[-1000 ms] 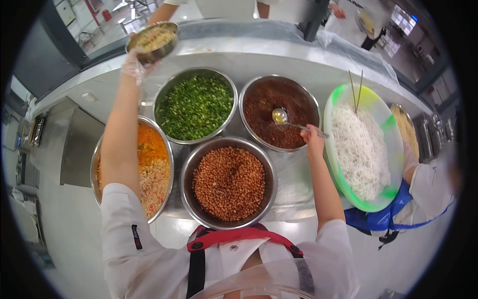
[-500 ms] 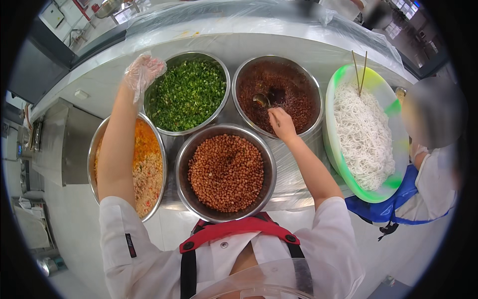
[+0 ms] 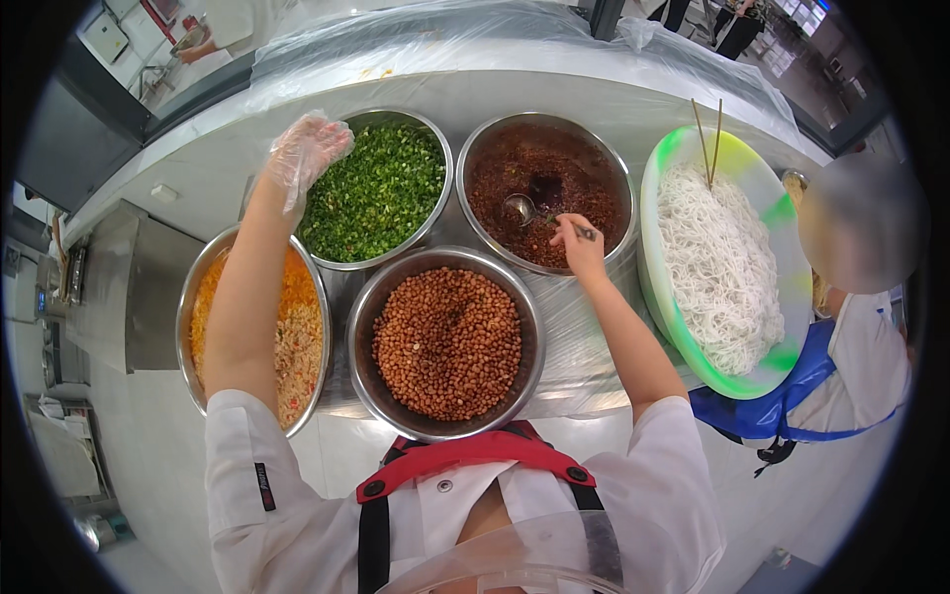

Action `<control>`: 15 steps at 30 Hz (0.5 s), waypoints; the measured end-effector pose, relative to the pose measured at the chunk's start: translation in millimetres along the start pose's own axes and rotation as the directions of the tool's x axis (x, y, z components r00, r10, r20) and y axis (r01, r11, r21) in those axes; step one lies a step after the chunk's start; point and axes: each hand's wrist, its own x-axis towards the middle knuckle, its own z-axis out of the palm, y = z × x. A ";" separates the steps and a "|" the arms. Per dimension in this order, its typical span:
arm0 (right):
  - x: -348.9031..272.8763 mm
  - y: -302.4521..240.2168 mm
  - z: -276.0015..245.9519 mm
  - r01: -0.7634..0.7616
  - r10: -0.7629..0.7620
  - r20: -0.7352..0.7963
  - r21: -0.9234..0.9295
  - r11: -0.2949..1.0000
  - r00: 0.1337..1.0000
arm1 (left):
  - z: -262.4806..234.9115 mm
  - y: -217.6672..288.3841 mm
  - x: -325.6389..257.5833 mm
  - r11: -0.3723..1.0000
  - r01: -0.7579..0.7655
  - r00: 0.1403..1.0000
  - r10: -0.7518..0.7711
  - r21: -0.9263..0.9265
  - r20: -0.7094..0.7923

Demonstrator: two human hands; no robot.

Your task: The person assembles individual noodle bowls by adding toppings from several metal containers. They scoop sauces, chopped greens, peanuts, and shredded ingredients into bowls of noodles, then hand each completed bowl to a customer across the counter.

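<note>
My right hand [image 3: 584, 252] is closed round the handle of a metal spoon [image 3: 520, 207]. The spoon's head rests in dark red, oily chili sauce [image 3: 495, 178] inside a steel bowl [image 3: 630, 183]. In a clear plastic glove, my left hand [image 3: 312, 153] hovers at the left rim of a steel bowl [image 3: 447, 198] of chopped green scallions [image 3: 381, 183]. Its fingers are loosely extended to the right, and nothing shows in them. Close in front of me stands a steel bowl [image 3: 534, 371] of reddish-brown peanuts [image 3: 450, 342].
Under my left forearm is a steel bowl [image 3: 322, 371] of orange and pale minced food [image 3: 297, 361]. A green-and-white basin [image 3: 792, 247] of white noodles [image 3: 717, 267], with chopsticks [image 3: 711, 148], stands at right. Beyond it is another person [image 3: 856, 346]. Plastic film [image 3: 416, 45] covers the far ledge.
My left hand has moved right, nearer the scallions. My right hand has shifted slightly right and down, and the spoon's handle has swung round with its end toward the right.
</note>
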 end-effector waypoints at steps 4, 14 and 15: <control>6.4 0.6 -16.1 -0.080 0.088 -0.098 0.089 0.993 0.991 | 5.1 -5.9 4.6 1.000 -0.006 0.999 0.005 0.022 0.042; 2.3 -21.2 -33.7 -0.138 0.172 -0.138 0.226 0.964 0.975 | 51.5 -20.8 21.4 0.996 -0.015 0.999 0.012 -0.086 -0.040; 0.2 -25.7 -37.7 -0.143 0.180 -0.136 0.244 0.959 0.974 | 64.4 -22.7 17.8 0.995 -0.021 0.999 0.017 -0.096 -0.042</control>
